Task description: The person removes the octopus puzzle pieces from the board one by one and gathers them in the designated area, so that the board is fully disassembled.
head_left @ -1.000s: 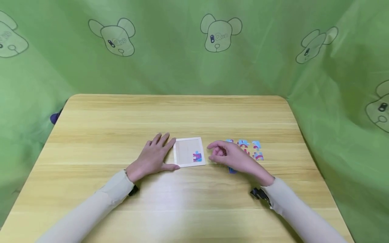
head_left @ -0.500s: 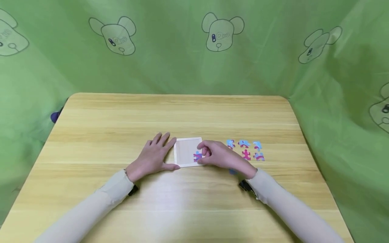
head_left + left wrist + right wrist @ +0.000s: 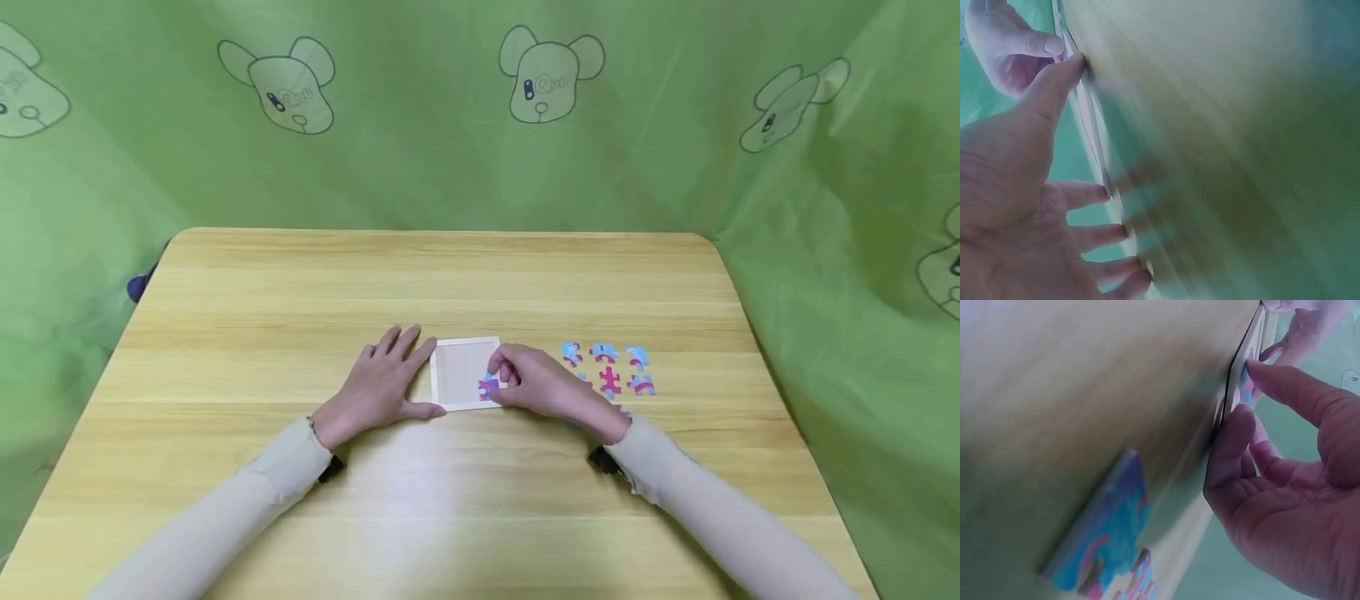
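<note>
A small square wooden puzzle tray (image 3: 435,379) lies on the table with one pink, purple and blue jigsaw piece (image 3: 486,388) in its near right corner. My left hand (image 3: 377,387) is spread flat at the tray's left side, thumb and index finger touching its edge. My right hand (image 3: 546,385) is over the tray's right rim, fingers curled, with thumb and index finger at the piece; the hand partly hides it. In the right wrist view the thumb (image 3: 1266,378) rests on the jigsaw piece (image 3: 1247,390), and the bent index finger (image 3: 1235,428) is near the tray's edge.
Several loose jigsaw pieces (image 3: 610,381) lie in rows right of the tray, some partly hidden under my right forearm. The wooden table (image 3: 337,283) reaches back to a green curtain (image 3: 420,167) printed with bear heads.
My right hand has moved left from beside the tray onto its near right corner and now stays at the piece. The left hand keeps its place. More loose pieces are uncovered.
</note>
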`<state>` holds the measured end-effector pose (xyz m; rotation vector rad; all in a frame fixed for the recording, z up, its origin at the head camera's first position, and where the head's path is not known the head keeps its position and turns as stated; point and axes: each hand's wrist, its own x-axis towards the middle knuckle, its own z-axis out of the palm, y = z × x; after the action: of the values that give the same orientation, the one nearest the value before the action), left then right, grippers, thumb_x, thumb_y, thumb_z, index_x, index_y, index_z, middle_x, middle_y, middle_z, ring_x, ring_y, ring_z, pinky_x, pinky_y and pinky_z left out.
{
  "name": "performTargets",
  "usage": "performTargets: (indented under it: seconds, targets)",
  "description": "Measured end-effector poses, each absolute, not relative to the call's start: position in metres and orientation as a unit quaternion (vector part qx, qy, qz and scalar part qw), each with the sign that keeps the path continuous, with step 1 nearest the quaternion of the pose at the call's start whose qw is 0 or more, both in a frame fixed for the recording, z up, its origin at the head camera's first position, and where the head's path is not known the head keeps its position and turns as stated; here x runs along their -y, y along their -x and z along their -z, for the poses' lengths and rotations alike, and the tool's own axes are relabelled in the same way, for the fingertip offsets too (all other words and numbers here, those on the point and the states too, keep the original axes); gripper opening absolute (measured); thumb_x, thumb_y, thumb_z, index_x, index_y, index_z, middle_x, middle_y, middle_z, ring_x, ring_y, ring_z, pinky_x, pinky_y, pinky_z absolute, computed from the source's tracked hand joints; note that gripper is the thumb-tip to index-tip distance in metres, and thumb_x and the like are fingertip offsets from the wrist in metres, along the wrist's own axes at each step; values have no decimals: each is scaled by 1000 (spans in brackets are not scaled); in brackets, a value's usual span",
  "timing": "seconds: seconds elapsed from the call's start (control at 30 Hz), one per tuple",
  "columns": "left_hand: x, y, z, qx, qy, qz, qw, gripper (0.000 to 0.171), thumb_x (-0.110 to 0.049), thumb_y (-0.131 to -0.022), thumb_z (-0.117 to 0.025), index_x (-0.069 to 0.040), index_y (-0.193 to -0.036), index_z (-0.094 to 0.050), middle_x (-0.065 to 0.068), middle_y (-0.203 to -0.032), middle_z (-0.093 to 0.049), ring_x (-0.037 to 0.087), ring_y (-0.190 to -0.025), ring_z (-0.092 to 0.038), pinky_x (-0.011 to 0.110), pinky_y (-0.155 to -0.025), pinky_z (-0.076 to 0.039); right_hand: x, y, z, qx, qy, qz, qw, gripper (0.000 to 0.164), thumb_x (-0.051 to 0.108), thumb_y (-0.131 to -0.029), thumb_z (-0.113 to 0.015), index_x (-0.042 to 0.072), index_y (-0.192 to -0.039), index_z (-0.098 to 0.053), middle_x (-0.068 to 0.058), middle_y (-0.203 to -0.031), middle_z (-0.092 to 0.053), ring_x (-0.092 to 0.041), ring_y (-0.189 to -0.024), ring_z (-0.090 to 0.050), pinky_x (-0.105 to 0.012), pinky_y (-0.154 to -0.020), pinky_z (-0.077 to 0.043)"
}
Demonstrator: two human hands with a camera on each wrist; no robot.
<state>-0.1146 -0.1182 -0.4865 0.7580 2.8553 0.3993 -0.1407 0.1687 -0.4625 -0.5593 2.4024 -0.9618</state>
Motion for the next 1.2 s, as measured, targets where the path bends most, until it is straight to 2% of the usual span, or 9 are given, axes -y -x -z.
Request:
performTargets:
  seconds: [0.27, 0.47, 0.67, 0.93, 1.03, 1.13, 1.2]
  targets:
    - [117, 115, 487, -955, -254, -132, 76, 111, -73, -90, -78, -5, -169, -40, 28, -171, -34, 54, -155, -32, 69, -112, -42, -173, 141, 464, -870, 181, 381, 255, 12, 6, -97, -80, 8, -105, -72, -4, -94, -66, -21, -86, -61, -35, -80, -54]
    - [117, 115, 487, -955, -252, -132, 82, 112, -73, -90, -77, -6, -169, -39, 27, -172, -32, 54, -155, -31, 69, -112, -41, -178, 142, 464, -855, 184, 403, 269, 6, 14, -101, -78, 10, -102, -74, -3, -89, -70, -21, -82, -63, -36, -78, -53]
    - [116, 115, 489, -955, -256, -132, 75, 111, -73, -89, -78, -5, -169, -40, 27, -171, -34, 54, -155, -32, 69, -111, -42, -184, 138, 461, -835, 163, 445, 280, 6, 16, -105, -74, 10, -105, -75, -9, -87, -74, -28, -78, -70, -29, -67, -50]
    - [119, 114, 488, -954, -257, -133, 74, 110, -71, -90, -78, -5, -168, -40, 28, -171, -34, 55, -154, -32, 70, -111, -42, -196, 126, 456, -828, 115, 515, 191, 15, 24, -102, -82, 11, -109, -80, -16, -89, -73, -24, -68, -57, -21, -53, -39]
    - [120, 114, 487, -954, -256, -134, 76, 110, -71, -90, -78, -5, -169, -40, 28, -171, -34, 55, -154, -32, 70, -111, -42, -203, 122, 452, -823, 105, 534, 162, 16, 23, -102, -81, 10, -111, -80, -21, -89, -73, -30, -68, -58, -22, -53, -37]
    - [119, 114, 488, -953, -259, -134, 75, 109, -71, -91, -77, -5, -169, -40, 28, -171, -34, 55, -155, -31, 69, -110, -42, -216, 117, 449, -823, 99, 543, 134, 17, 22, -103, -80, 8, -113, -79, -22, -92, -74, -37, -75, -66, -24, -57, -47]
    - [119, 114, 487, -953, -261, -134, 75, 109, -71, -91, -77, -5, -169, -40, 28, -171, -34, 54, -155, -31, 69, -110, -42, -227, 114, 447, -825, 91, 546, 118, 20, 21, -104, -78, 5, -115, -78, -20, -95, -76, -36, -80, -70, -27, -63, -54]
